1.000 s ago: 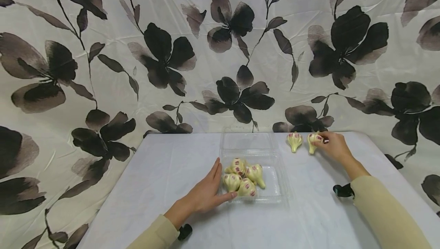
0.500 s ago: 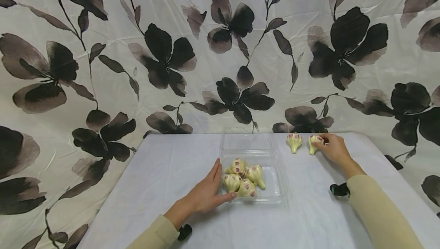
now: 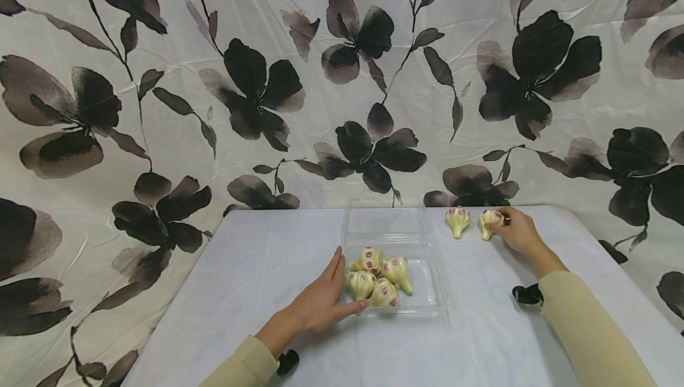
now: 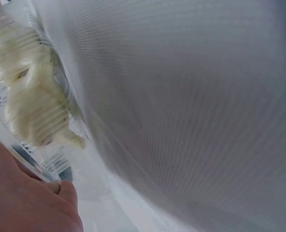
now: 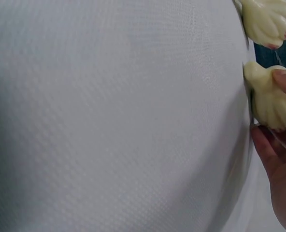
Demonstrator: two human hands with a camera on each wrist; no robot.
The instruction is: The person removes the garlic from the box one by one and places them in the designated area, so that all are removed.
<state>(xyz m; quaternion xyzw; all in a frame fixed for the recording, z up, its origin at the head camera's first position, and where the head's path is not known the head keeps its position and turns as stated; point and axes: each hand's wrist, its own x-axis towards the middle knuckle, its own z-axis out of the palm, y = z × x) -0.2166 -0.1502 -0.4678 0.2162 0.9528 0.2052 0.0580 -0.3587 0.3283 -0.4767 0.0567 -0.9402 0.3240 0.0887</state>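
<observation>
My right hand [image 3: 517,231] pinches a cream garlic bulb [image 3: 488,221] with purple-red markings near the table's far right edge. In the right wrist view the thumb lies over this bulb [image 5: 271,99] and the fingers are beneath it. A second garlic bulb [image 3: 458,221] lies just to its left. At the middle of the table a clear plastic clamshell box [image 3: 426,283] holds several more garlic bulbs [image 3: 383,292] in its left part. My left hand [image 3: 319,304] touches the box's left side with straight fingers, its thumb along the front rim.
The box's clear lid [image 3: 386,219] is folded back toward the far table edge. A white cloth covers the table [image 3: 256,256]. Behind it hangs a floral curtain [image 3: 299,185].
The right forearm has shifted slightly left, while its hand stays at the same garlic bulb. The left hand and the box have not moved.
</observation>
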